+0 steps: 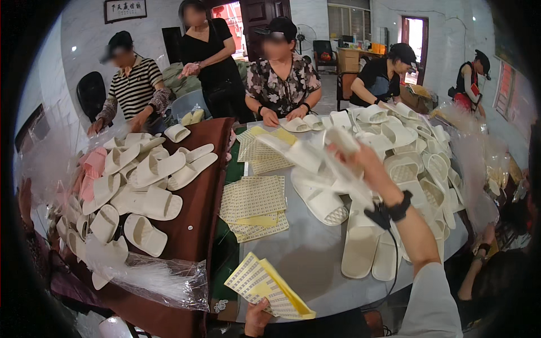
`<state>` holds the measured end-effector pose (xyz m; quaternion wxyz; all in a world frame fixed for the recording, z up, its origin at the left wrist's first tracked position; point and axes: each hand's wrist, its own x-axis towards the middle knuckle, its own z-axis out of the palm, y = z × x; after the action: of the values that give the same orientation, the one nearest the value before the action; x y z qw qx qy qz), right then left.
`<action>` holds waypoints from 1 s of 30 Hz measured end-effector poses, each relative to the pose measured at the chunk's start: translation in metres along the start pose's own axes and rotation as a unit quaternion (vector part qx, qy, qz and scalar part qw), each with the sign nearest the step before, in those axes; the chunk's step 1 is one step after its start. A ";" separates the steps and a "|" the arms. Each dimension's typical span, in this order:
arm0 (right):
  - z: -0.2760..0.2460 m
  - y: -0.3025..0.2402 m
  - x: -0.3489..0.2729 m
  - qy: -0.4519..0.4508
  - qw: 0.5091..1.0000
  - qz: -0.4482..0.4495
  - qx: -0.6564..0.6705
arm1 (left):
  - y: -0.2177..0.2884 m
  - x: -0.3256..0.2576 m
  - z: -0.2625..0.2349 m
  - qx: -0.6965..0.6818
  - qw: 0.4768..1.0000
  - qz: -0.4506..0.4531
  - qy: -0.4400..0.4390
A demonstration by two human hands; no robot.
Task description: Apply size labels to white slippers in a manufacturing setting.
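My left hand [258,316], low in the middle, is closed around a folded bundle of label sheets [265,284] with yellow backing. My right hand [360,163] reaches over the slipper pile and is blurred by motion. Its fingers are closed on a cream slipper [341,138], which is smeared too. A black band and a cable go round my right wrist. Just under that hand lie more cream slippers [326,205] on the grey tabletop [298,253]. Flat sticker sheets [253,197] are stacked to the left of them.
A large slipper heap [406,169] covers the table's right side. On the brown-covered table [194,225] at left are more cream slippers [152,169], a pink pair [93,172] and clear plastic bags [163,281]. Several people in dark caps or dark clothes work around the tables.
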<state>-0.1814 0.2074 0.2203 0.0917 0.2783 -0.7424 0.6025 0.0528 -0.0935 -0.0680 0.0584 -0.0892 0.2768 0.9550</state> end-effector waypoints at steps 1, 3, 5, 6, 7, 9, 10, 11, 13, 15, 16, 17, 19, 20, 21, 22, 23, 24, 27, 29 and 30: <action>0.008 -0.002 -0.013 -0.036 0.998 0.052 0.009 | -0.002 -0.002 0.001 -0.011 1.000 0.021 -0.003; 0.020 0.000 -0.041 -0.115 0.989 0.049 0.083 | -0.012 -0.002 -0.040 -0.042 0.996 0.033 -0.068; 0.028 -0.005 -0.060 -0.242 0.969 0.020 -0.048 | -0.010 -0.019 -0.033 -0.121 0.993 0.000 -0.013; 0.034 -0.005 -0.070 -0.307 0.945 0.009 -0.110 | 0.003 -0.024 0.001 -0.145 0.988 0.026 -0.047; 0.036 0.004 -0.083 -0.347 0.929 0.019 -0.130 | 0.014 -0.025 0.031 -0.170 0.981 0.048 -0.081; 0.040 0.024 -0.109 -0.427 0.889 0.036 -0.162 | 0.023 -0.030 0.062 -0.142 0.986 0.084 -0.002; 0.044 0.022 -0.120 -0.417 0.889 0.058 -0.181 | 0.022 -0.033 0.067 -0.128 0.986 0.103 0.036; 0.046 0.023 -0.131 -0.375 0.890 0.039 -0.256 | 0.019 -0.034 0.063 -0.117 0.988 0.098 0.036; 0.046 0.027 -0.154 -0.276 0.873 -0.003 -0.401 | 0.010 -0.024 0.043 -0.090 0.992 0.085 0.029; 0.048 0.023 -0.170 -0.223 0.853 0.085 -0.463 | 0.004 -0.021 0.033 -0.039 0.995 0.082 0.048; 0.053 0.013 -0.174 -0.200 0.863 0.133 -0.444 | 0.005 -0.020 0.035 -0.032 0.994 0.093 0.045; 0.059 0.002 -0.178 -0.177 0.870 0.180 -0.423 | 0.005 -0.021 0.036 -0.025 0.993 0.105 0.042; 0.074 -0.010 -0.187 -0.173 0.853 0.290 -0.399 | 0.005 -0.022 0.044 -0.047 0.993 0.094 0.053; 0.082 -0.006 -0.193 -0.177 0.850 0.313 -0.384 | 0.005 -0.023 0.046 -0.057 0.992 0.091 0.060; 0.090 -0.004 -0.196 -0.179 0.847 0.335 -0.371 | 0.006 -0.023 0.045 -0.053 0.993 0.095 0.052; 0.097 -0.001 -0.196 -0.161 0.857 0.329 -0.362 | 0.006 -0.022 0.044 -0.048 0.993 0.100 0.044; 0.105 0.002 -0.197 -0.143 0.866 0.323 -0.353 | 0.006 -0.021 0.042 -0.044 0.993 0.105 0.036; 0.112 0.007 -0.195 -0.128 0.875 0.312 -0.348 | 0.006 -0.021 0.042 -0.038 0.994 0.098 0.039; 0.128 0.054 -0.191 -0.068 0.907 0.274 -0.314 | 0.007 -0.020 0.047 -0.046 0.994 0.078 0.062; 0.131 0.118 -0.199 0.023 0.955 0.159 -0.251 | 0.007 -0.022 0.052 -0.088 0.989 0.062 0.102; 0.130 0.110 -0.190 0.014 0.952 0.270 -0.147 | 0.005 -0.023 0.037 -0.051 0.993 0.071 0.082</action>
<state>-0.0556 0.1548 0.0048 -0.0238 0.0427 -0.8687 0.4929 0.0694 -0.0789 -0.0301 -0.0367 -0.1499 0.2370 0.9592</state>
